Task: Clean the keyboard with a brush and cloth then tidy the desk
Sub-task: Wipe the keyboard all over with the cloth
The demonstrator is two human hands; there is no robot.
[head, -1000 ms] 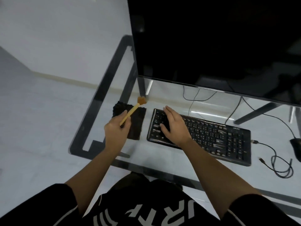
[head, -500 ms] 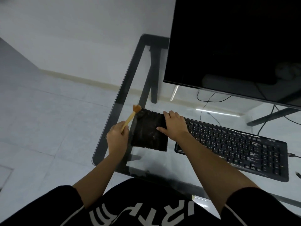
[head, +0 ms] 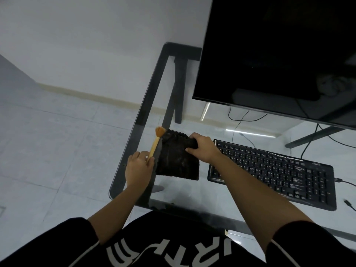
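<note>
At centre frame the dark cloth [head: 178, 158] is pinched at its upper right corner by the right hand [head: 203, 149], beside the keyboard [head: 273, 173] on the glass table [head: 192, 191]. The brush [head: 156, 141] is held in the left hand [head: 139, 168]. The cloth should be gathered fully before it is lifted, with the brush kept clear.

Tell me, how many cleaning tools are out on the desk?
2: a brush held in the left hand at the desk's left edge, and a dark cloth under the right hand, left of the keyboard.
</note>
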